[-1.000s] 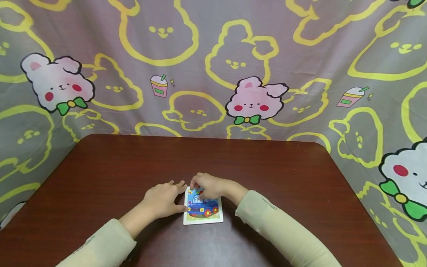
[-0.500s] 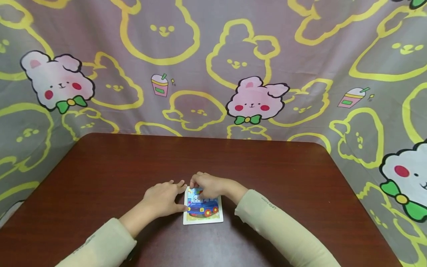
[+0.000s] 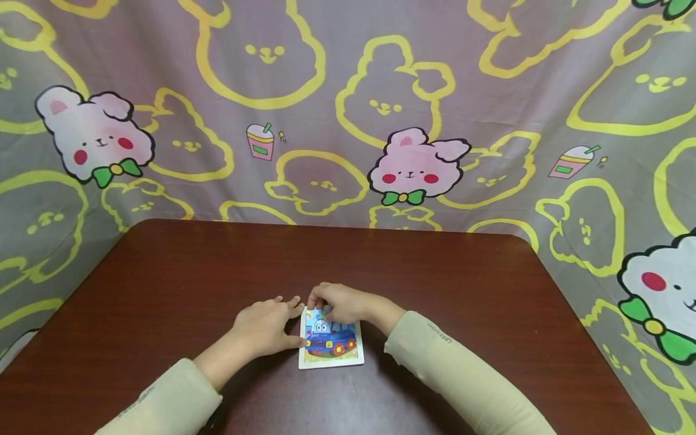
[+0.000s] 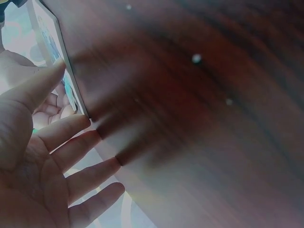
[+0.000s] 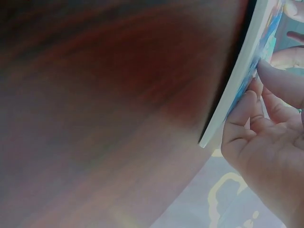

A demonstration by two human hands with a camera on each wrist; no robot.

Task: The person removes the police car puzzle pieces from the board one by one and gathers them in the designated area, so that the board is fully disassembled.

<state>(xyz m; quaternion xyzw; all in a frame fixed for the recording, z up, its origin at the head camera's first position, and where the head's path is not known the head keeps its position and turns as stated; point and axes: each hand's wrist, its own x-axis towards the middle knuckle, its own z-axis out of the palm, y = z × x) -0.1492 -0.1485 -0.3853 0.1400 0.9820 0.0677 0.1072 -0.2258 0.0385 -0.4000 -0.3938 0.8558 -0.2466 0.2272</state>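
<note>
Since half a second ago the right hand [image 3: 345, 304] has shifted slightly, so that the printed eyes of the blue car [image 3: 330, 345], partly covered then, now show whole; the left hand [image 3: 263, 326] has hardly moved. The picture board [image 3: 331, 364], with its pale border, lies flat on the brown table [image 3: 217, 266], toward the near side and about midway between left and right. The left hand is loose rather than gripping: its thumb touches the board's left edge and its other fingers spread toward the far left corner. The right hand comes in from the right with its fingers bent down over the board's far part; whether they pinch a piece or only press on the face cannot be told. Judging by what shows, the near part of the picture looks complete, with the car's wheels and lights in place, so any work left is probably at the far part, which the right hand partly hides. As for writing, the right sleeve [image 3: 462, 368] bears small dark lettering that seems to begin "Let's"; the marking on the left sleeve [image 3: 168, 399] is too small to read. No brand can be made out on the board.
</note>
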